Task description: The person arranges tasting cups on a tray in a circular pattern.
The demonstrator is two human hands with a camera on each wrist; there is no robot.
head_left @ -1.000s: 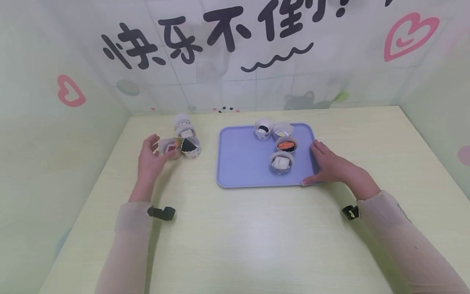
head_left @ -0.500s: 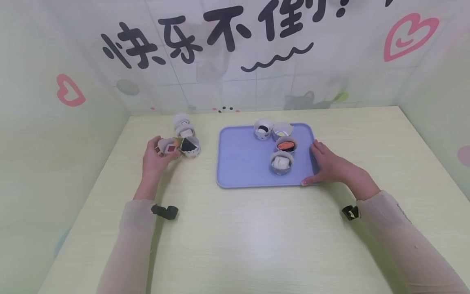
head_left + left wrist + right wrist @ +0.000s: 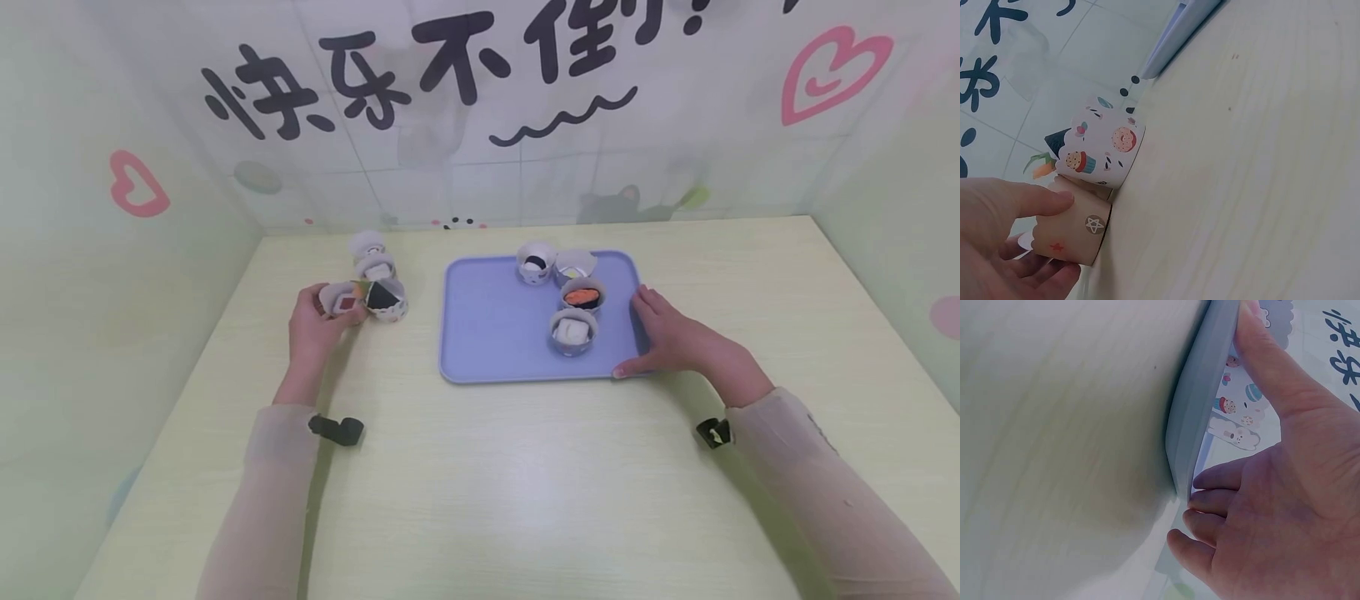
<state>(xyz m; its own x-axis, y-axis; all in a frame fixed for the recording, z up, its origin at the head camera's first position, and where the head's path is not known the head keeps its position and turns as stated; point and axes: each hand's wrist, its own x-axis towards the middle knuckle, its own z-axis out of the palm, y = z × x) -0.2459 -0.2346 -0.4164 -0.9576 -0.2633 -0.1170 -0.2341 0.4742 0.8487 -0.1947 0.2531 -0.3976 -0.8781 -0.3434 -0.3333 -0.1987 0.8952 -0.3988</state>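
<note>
My left hand (image 3: 311,329) grips a brown paper cup (image 3: 1077,226) with a star print, thumb on the near side and fingers round the far side. Inside that cup lies a small white piece with a dark red centre (image 3: 347,303). Touching it on the right is a dessert-print paper cup (image 3: 1105,147) holding a black triangular piece (image 3: 383,295). A small orange piece with green (image 3: 1041,166) shows at the rims. My right hand (image 3: 675,337) rests against the right front corner of the blue tray (image 3: 491,333), its thumb and fairly straight fingers touching the edges.
Behind the left cups stand two more paper cups, one with a white piece (image 3: 378,272). Several cups occupy the tray's right half, including one with an orange-topped sushi piece (image 3: 581,297) and one with a white piece (image 3: 573,332). A printed wall (image 3: 420,187) borders the table.
My left hand has moved slightly right and closed its fingers round the brown paper cup. The right hand has stayed at the tray corner.
</note>
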